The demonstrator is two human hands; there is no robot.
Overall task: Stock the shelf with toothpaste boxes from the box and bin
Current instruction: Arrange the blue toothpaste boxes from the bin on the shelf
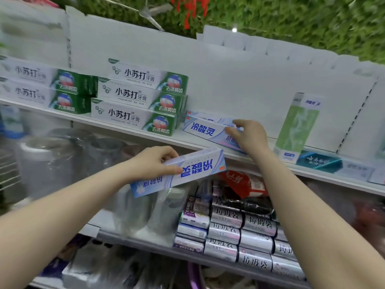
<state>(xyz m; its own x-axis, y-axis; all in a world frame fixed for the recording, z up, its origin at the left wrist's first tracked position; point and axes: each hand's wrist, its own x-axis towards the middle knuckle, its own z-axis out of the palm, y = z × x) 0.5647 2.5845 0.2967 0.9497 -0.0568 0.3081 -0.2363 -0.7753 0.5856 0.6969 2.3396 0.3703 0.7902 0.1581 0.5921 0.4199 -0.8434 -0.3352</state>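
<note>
Nearest, the left hand (154, 163) grips a blue-and-white toothpaste box (187, 174) just below the shelf (195, 141) lip, its long axis rising rightward. Up and to the right, the right hand (250, 136) pinches the right end of a matching box (204, 129). That box lies lengthwise on the shelf beside the green-and-white stack (135, 101), so the held box probably needs lifting and levelling alongside.
</note>
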